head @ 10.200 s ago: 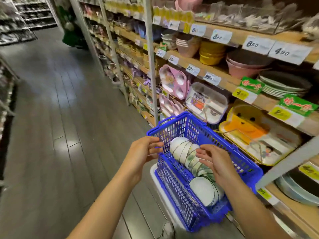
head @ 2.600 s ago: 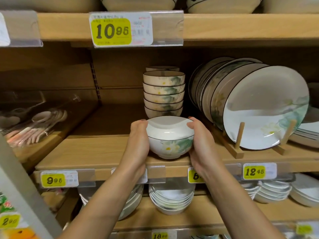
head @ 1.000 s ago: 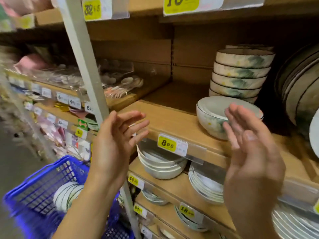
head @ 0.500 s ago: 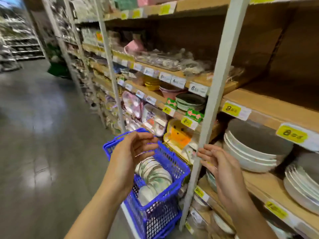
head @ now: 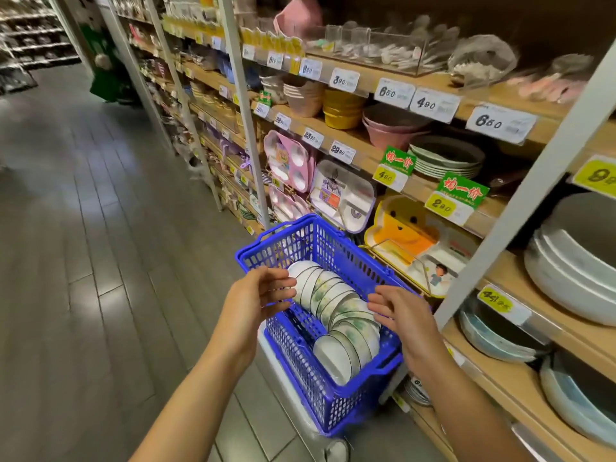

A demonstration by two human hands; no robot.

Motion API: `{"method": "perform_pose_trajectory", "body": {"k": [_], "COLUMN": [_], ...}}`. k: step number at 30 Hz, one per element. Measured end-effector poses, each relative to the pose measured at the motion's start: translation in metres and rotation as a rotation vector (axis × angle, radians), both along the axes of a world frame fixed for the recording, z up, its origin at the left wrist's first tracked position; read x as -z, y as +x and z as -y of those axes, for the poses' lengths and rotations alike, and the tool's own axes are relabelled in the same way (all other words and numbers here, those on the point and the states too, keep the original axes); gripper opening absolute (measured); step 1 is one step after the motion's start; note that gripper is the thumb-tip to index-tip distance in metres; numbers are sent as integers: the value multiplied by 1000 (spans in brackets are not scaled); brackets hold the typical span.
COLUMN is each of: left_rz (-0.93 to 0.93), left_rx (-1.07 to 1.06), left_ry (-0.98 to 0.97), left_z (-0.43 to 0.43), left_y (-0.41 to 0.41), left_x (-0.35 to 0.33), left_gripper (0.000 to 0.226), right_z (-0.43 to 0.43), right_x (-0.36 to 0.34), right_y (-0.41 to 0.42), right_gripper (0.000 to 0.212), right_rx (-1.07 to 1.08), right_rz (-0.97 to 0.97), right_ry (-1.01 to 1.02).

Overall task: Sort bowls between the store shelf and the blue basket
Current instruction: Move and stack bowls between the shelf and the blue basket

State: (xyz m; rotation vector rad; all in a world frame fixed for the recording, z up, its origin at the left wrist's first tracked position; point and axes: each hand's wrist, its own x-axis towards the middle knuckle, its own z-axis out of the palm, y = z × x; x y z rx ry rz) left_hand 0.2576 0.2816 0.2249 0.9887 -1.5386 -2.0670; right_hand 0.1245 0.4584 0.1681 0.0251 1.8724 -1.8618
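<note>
A blue plastic basket stands on a white stand beside the store shelf. Inside it lies a row of white bowls with dark rims and green flower prints, tipped on their sides and nested. My left hand hovers over the basket's left rim, fingers loosely curled, fingertips close to the far end of the row. My right hand is above the right rim, fingers relaxed, close to the middle bowls. Neither hand holds anything.
The wooden shelves on the right carry large white and grey dishes, children's divided trays, pink and yellow bowls and price tags. White uprights divide the shelving. Grey plank floor stretches to the left.
After setting a bowl on the shelf and letting go, I turned back to the basket. Both hands have come down from the shelf to just above the bowls in it.
</note>
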Motion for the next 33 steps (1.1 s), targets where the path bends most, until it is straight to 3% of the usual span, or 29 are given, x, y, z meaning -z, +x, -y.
{"method": "perform_pose_trajectory", "body": {"k": [13,19,23,28,33], "left_rz": [264,410,489,562,555], "left_rx": [217,470,716,1206,1671], "left_ry": [-15,-130,-258,-687,-882], "left_z": [77,86,87,93,105], "left_y": [-124,-177,-206,-229,-244], "left_x": [55,98,138,197,237], "left_gripper": [31,27,24,21,23], "right_z": [82,88,87,90,97], "right_x": [82,114,147,175,196], "right_y": [-85,-91,-78,-59,-38], "right_gripper": [19,24,21,19,39], "right_rx": [-49,55,80,72,193], "right_rz": [154,199,259,399,519], "right_ry": [126,251,409,596,767]}}
